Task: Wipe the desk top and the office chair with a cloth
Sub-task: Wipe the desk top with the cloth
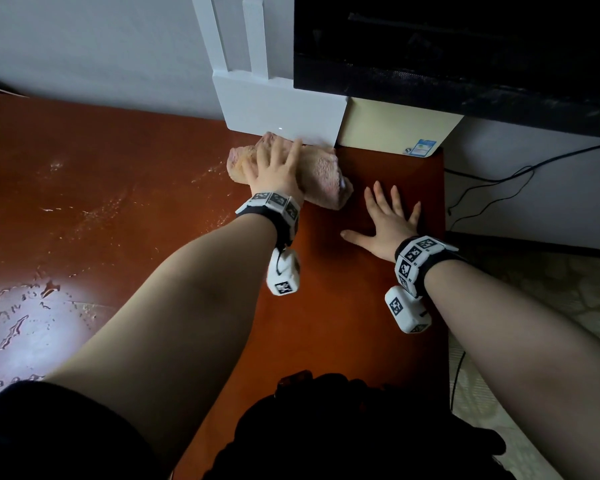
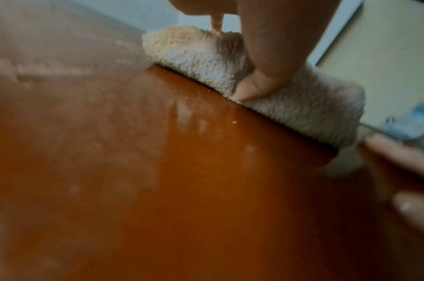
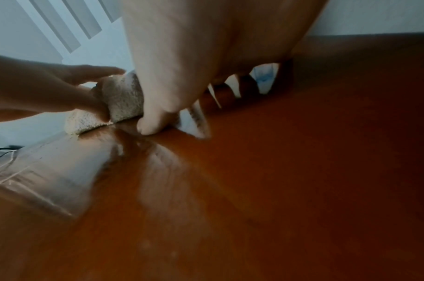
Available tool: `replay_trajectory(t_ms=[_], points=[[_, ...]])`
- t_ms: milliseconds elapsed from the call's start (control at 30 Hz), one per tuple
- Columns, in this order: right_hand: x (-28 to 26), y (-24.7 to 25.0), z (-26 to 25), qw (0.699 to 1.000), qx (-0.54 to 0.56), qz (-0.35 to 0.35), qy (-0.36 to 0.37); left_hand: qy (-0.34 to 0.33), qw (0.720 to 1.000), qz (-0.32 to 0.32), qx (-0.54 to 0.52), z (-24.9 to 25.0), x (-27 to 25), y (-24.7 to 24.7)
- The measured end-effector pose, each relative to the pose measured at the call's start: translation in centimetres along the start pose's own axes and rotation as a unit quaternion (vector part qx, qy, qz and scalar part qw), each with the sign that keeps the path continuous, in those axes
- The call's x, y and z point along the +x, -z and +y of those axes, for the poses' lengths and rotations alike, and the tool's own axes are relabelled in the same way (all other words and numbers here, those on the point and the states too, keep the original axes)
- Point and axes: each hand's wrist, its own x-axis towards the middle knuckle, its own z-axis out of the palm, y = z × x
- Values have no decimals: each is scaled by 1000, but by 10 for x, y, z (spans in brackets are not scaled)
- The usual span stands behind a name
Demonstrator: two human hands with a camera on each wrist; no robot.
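Note:
A fluffy pinkish-white cloth (image 1: 323, 178) lies bunched on the red-brown desk top (image 1: 118, 202), up against the white router at the back. My left hand (image 1: 274, 164) presses down on it with the fingers spread. In the left wrist view the thumb (image 2: 254, 89) pushes into the cloth (image 2: 302, 108) at its near edge. My right hand (image 1: 388, 220) lies flat on the bare desk just right of the cloth, fingers splayed and holding nothing. The right wrist view shows that hand (image 3: 182, 66) pressed to the wood (image 3: 302, 171), with the cloth (image 3: 124, 98) and left hand (image 3: 49, 91) beside it.
A white router (image 1: 281, 109) with upright antennas and a cream box (image 1: 395, 129) stand at the back under a black monitor (image 1: 465, 57). The desk's right edge (image 1: 444, 237) is close to my right hand, with cables (image 1: 492, 188) beyond it. Wet streaks (image 1: 14, 313) glisten on the left.

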Motion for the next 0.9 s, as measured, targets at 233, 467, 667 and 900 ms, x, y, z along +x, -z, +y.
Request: replay_trajectory(t_ms=[233,467,667,900], points=[[0,0,-1,1000,0,0,-5,-39,999,-30,3,-2,3,2],[-1,1,-5,1000,12,-1,-17,-4,999,-33,-10,4,2,5],[-5,-1,-10,999,24,0,-35,32,999,-13,-21,1,-8,1],[-14,-7,-18,998,28,-4,-47,37,999,-15,-29,-5,-20,-2]])
